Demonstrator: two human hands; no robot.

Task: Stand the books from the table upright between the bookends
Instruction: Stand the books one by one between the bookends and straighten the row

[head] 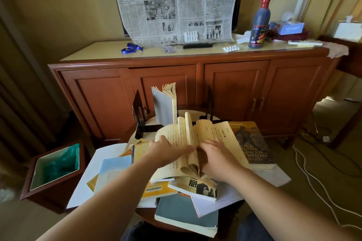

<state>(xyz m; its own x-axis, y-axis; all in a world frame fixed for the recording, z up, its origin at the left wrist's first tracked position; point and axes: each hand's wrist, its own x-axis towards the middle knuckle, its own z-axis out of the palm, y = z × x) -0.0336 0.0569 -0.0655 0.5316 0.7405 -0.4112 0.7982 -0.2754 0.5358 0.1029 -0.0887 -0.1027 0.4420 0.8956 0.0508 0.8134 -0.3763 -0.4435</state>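
Both hands lay flat on the open book: left hand (166,150) and right hand (215,157) unclenched, holding nothing. Best closed squarely first, then stood beside the grey book (163,106) between the bookends (138,107) just beyond.

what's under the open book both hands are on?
The open book lies on a pile: a yellow barcode book and a black-and-white covered book poke out beneath it. Anything directly under its pages is hidden.
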